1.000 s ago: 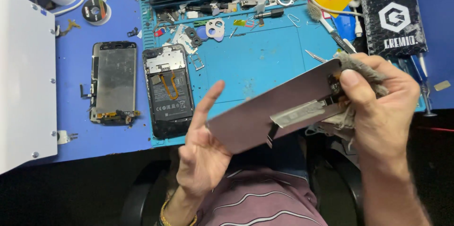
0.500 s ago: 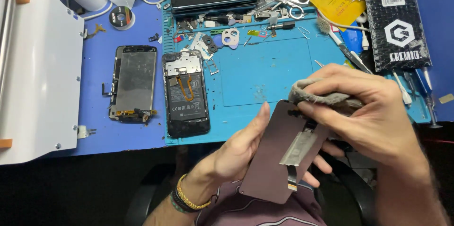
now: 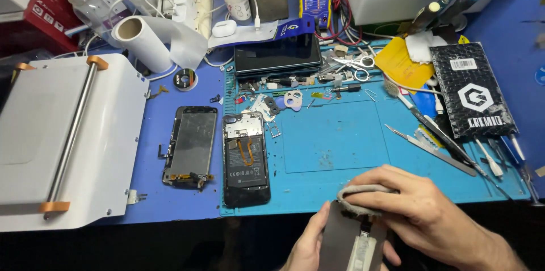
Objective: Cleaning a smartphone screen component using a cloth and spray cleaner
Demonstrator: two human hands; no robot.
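Held part: flat grey-brown phone panel with a pale flex strip down its middle [image 3: 347,240], bottom centre of view, just past the near edge of the teal mat, partly cut by the frame bottom.
Left hand [image 3: 309,242]: under and along the panel's left edge, thumb up against that edge, closed around it in support; most of the hand is out of view.
Right hand [image 3: 423,214]: on the panel's top right, fingers curled narrow and pinching a crumpled grey cloth [image 3: 363,197] down onto the panel's upper end.
Cloth vs panel: touching, the cloth covers the top edge.
Panel vs hands: between the two hands, left below-left, right above-right, both in contact.
Teal rectangular work mat [image 3: 340,146]: on the blue table [image 3: 156,191], just beyond the hands.
Opened black phone body with an orange flex cable [image 3: 245,157]: upright on the mat's left edge, well left of the hands.
Bare metal-backed screen frame [image 3: 191,145]: on the table just left of the phone body, apart from it.
White box-shaped machine with a steel roller bar [image 3: 68,135]: far left.
Black patterned pouch [image 3: 471,92]: right end of the mat, well above the right hand.
Steel tweezers and thin pry tools [image 3: 431,149]: between pouch and right hand, not touched.
Dark tablet [image 3: 278,54]: at the top edge of the mat.
White paper roll [image 3: 142,41]: top left.
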